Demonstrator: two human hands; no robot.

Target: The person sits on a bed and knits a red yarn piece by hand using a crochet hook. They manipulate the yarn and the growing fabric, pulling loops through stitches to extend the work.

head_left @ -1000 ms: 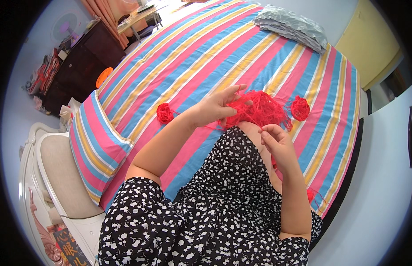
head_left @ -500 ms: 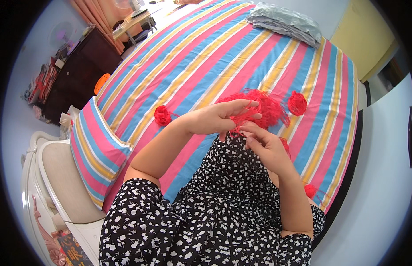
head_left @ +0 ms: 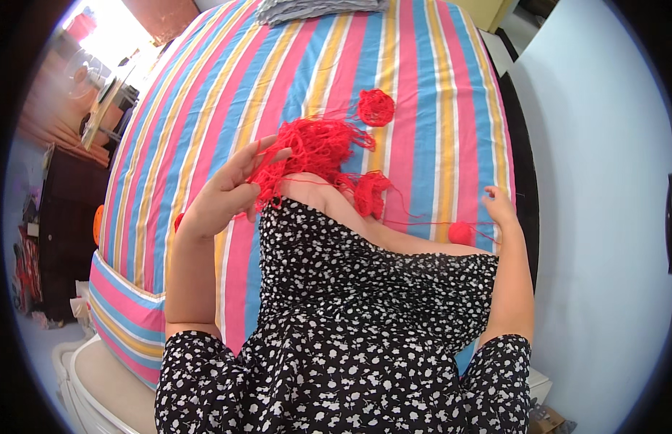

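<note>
My left hand (head_left: 224, 189) is raised at the left edge of a tangled pile of red knitted yarn (head_left: 318, 148), with strands looped over its fingers and running between them and the thumb. My right hand (head_left: 501, 207) is far out to the right, over the bed's edge side. Its fingers are slightly bent and apart, with nothing visible in them. Close by lies a small red yarn ball (head_left: 461, 233), from which a loose strand trails left towards a red netted piece (head_left: 370, 194) by my bare leg.
A round red yarn bundle (head_left: 376, 108) lies beyond the pile on the striped bed sheet (head_left: 415, 145). Folded grey bedding (head_left: 318, 9) is at the far end. A striped pillow (head_left: 126, 318) sits at the left, and a pale blue wall (head_left: 596, 217) rises on the right.
My right hand has left the yarn beside my left hand and swung right, near the small ball. The view has turned, and my left hand still has strands on its fingers.
</note>
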